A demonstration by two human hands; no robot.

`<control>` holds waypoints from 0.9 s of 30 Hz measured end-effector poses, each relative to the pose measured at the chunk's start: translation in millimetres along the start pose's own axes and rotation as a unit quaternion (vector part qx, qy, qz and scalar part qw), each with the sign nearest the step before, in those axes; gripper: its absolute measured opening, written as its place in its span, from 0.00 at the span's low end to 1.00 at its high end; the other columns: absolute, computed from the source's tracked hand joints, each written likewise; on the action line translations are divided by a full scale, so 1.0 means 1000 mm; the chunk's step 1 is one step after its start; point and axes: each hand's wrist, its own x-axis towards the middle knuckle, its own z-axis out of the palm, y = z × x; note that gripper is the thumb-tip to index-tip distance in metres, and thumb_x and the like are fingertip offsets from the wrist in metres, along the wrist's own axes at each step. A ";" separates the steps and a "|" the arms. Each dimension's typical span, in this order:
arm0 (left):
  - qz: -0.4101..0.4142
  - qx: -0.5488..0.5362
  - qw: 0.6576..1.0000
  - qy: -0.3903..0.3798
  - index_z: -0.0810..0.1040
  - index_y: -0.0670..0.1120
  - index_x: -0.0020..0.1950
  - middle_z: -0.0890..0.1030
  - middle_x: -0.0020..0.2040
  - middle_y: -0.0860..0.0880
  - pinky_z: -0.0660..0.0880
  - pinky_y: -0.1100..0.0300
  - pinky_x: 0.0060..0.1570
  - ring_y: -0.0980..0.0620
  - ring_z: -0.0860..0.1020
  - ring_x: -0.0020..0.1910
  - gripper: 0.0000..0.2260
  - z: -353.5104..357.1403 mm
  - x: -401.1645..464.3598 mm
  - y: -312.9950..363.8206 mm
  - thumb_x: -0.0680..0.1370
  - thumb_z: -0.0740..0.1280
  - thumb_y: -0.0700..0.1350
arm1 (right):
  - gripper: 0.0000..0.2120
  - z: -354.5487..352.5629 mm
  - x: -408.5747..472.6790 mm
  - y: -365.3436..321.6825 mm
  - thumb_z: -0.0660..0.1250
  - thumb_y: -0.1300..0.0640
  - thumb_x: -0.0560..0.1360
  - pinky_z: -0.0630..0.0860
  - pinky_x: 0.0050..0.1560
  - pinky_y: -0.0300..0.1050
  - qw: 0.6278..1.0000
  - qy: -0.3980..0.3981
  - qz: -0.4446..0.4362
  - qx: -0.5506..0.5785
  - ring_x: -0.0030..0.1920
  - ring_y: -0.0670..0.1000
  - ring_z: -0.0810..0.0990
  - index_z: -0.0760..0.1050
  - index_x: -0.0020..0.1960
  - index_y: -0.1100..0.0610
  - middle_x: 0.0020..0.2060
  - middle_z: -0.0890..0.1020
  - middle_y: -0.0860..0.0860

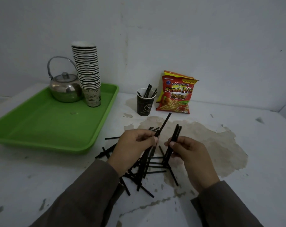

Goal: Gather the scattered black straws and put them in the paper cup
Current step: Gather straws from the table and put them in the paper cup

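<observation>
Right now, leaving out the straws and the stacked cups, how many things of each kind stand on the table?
Tray: 1
Kettle: 1
Cup holding straws: 1
Snack bag: 1
Total: 4

Green tray (45, 122) on the white surface (237, 177) far-left of the left hand (132, 146), steel kettle (65, 89) and tall stack of cups (88, 71) touching at its back, red French fries snack bag (176, 94) beyond the right hand (186, 153), brownish stain (221, 145) beside it
</observation>
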 end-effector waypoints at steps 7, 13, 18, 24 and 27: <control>0.065 0.010 0.997 0.043 0.84 0.45 0.47 0.85 0.44 0.50 0.78 0.67 0.47 0.57 0.82 0.43 0.06 -0.010 0.014 0.021 0.70 0.72 0.40 | 0.09 0.004 0.019 -0.031 0.68 0.66 0.72 0.77 0.36 0.32 0.998 -0.032 -0.050 -0.017 0.35 0.44 0.82 0.82 0.40 0.54 0.35 0.85 0.49; 0.178 0.114 0.975 0.070 0.83 0.46 0.43 0.82 0.33 0.51 0.74 0.72 0.33 0.62 0.78 0.30 0.05 -0.031 0.048 0.071 0.70 0.72 0.39 | 0.03 0.014 0.059 -0.080 0.69 0.63 0.71 0.78 0.38 0.36 0.981 0.005 -0.160 -0.107 0.35 0.46 0.82 0.81 0.43 0.61 0.36 0.84 0.54; 0.252 0.213 0.938 0.106 0.82 0.43 0.45 0.83 0.35 0.47 0.79 0.61 0.42 0.51 0.80 0.34 0.07 -0.051 0.089 0.106 0.69 0.73 0.40 | 0.04 0.026 0.101 -0.111 0.68 0.64 0.72 0.79 0.40 0.38 0.969 0.049 -0.214 -0.114 0.37 0.50 0.81 0.79 0.44 0.58 0.34 0.82 0.51; 0.300 0.261 0.911 0.106 0.70 0.60 0.63 0.79 0.35 0.50 0.75 0.71 0.39 0.57 0.77 0.33 0.25 -0.059 0.133 0.113 0.71 0.70 0.40 | 0.23 0.044 0.145 -0.109 0.67 0.65 0.72 0.78 0.42 0.42 0.948 0.119 -0.247 -0.162 0.36 0.48 0.79 0.66 0.63 0.51 0.37 0.81 0.54; 0.309 0.292 0.900 0.098 0.62 0.65 0.67 0.77 0.36 0.50 0.76 0.68 0.41 0.55 0.77 0.34 0.31 -0.056 0.146 0.105 0.72 0.68 0.39 | 0.34 0.052 0.157 -0.096 0.66 0.67 0.72 0.73 0.36 0.32 0.944 0.113 -0.258 -0.172 0.34 0.48 0.77 0.56 0.70 0.44 0.34 0.79 0.54</control>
